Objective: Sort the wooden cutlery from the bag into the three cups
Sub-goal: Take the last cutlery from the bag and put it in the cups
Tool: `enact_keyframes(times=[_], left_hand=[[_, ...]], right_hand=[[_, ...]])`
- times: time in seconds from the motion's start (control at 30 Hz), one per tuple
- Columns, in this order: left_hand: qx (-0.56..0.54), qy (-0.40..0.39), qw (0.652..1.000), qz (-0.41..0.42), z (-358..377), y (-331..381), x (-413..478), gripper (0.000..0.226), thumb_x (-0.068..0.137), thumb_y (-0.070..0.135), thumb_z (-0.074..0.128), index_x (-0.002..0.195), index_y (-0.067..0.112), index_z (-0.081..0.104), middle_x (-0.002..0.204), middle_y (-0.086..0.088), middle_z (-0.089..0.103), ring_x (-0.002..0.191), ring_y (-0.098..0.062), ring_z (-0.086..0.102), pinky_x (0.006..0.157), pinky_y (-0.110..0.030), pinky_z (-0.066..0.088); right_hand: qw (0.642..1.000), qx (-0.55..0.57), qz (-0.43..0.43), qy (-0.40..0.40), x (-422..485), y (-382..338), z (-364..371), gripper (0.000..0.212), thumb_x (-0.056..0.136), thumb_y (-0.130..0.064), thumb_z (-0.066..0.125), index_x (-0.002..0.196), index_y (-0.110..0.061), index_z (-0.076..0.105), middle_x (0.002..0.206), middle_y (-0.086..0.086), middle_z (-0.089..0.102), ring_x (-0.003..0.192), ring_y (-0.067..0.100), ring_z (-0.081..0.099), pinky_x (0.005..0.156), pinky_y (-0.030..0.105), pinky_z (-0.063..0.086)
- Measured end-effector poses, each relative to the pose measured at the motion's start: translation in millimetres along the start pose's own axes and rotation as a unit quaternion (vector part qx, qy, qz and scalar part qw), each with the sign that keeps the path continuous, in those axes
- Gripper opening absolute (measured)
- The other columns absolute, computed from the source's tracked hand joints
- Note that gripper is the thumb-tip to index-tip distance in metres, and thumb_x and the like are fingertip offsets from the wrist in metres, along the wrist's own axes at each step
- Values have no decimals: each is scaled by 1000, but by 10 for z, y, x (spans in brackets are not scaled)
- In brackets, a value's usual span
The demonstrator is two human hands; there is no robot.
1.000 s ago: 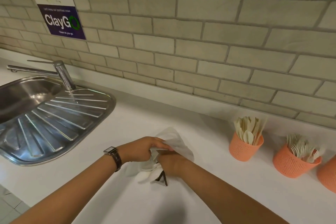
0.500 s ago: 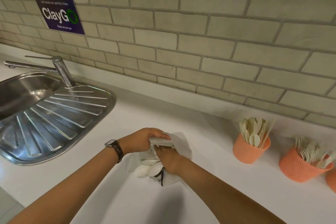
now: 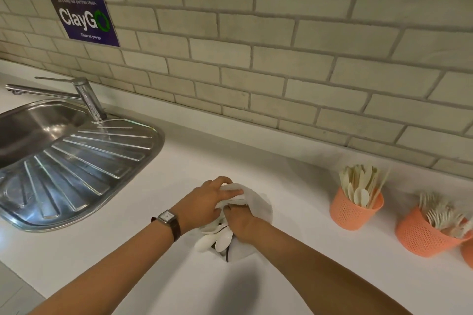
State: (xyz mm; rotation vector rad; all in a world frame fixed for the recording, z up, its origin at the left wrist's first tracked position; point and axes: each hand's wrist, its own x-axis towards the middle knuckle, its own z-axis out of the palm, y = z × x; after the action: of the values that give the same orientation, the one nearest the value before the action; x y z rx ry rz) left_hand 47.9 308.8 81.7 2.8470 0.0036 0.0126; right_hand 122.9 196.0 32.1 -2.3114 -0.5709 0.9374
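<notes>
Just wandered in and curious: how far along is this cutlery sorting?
Done: the first orange mesh cup holds spoon-like pieces, the second orange mesh cup holds forks; the third orange cup is cut off at the edge. In hand: the left hand grips the thin white bag, the right hand works at its mouth. Left: several pale wooden spoons lie in the bag, unsorted.

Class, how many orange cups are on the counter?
3: first cup right of the bag, second cup further right, third cup cut off at the right edge.
</notes>
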Motion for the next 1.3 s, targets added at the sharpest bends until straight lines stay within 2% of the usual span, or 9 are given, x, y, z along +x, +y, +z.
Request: enact_keyframes(times=[0.1,0.27,0.43,0.8,0.9,1.0,1.07,1.17,1.3], left_hand=[[99,25,995,-21,163,-22,-99,92,55,4,72,134,39,41,138,-7,38,93,-25,60,64,-31,55],[174,-32,983,-54,351,-216,-251,118,37,6,77,141,35,30,129,-3,42,67,-14,56,29,-11,33],[119,-67,990,-35,267,-263,-309,120,71,23,70,131,52,-31,141,4,21,104,-21,47,63,-25,54],[34,-192,978,-68,-34,-66,-327,110,77,-1,54,136,50,-24,133,3,33,102,-24,48,80,-36,51],[-138,-179,969,-97,-78,-55,-308,98,77,-9,44,141,48,-5,140,3,37,117,-19,47,91,-27,47],[-433,-123,876,-173,-173,1,-325,75,71,5,50,132,48,40,140,9,46,125,-15,47,106,-34,41],[-499,-91,842,-183,-206,71,-313,59,71,17,62,122,46,51,132,9,53,119,-14,53,104,-36,43],[-413,-47,896,-159,-200,110,-282,64,80,10,68,130,42,43,133,4,44,122,-13,45,98,-20,39],[-273,-86,952,-103,-197,127,-410,96,75,0,64,145,37,10,120,5,29,112,-11,39,78,-3,41]], right_hand=[[999,-37,9,0,-28,1,-25,40,97,-19,45,134,-4,42,131,15,52,118,30,52,101,36,41],[983,158,65,-72,-16,134,-66,41,81,-25,54,116,-5,60,104,13,68,101,28,64,96,40,49],[992,123,-21,-3,-248,185,-194,14,80,-26,56,81,-16,67,76,2,69,76,15,67,67,27,52],[975,-9,-166,145,-506,400,-518,20,73,-22,57,77,-4,63,69,0,57,61,13,53,57,30,40],[972,-39,-176,150,-560,387,-485,11,75,-20,53,73,-13,61,70,2,55,61,15,49,58,29,38],[958,-133,-239,86,-606,330,-465,19,89,-8,47,104,-5,59,97,13,58,81,22,51,69,30,36],[936,-191,-278,94,-690,272,-442,23,79,-1,62,100,-4,56,93,10,58,79,23,57,63,25,35],[903,-286,-305,102,-634,314,-471,40,52,0,78,85,-11,57,73,2,59,61,14,59,47,20,31],[902,-275,-301,142,-700,265,-697,23,93,-12,45,116,-10,51,108,0,56,97,15,55,71,14,34]])
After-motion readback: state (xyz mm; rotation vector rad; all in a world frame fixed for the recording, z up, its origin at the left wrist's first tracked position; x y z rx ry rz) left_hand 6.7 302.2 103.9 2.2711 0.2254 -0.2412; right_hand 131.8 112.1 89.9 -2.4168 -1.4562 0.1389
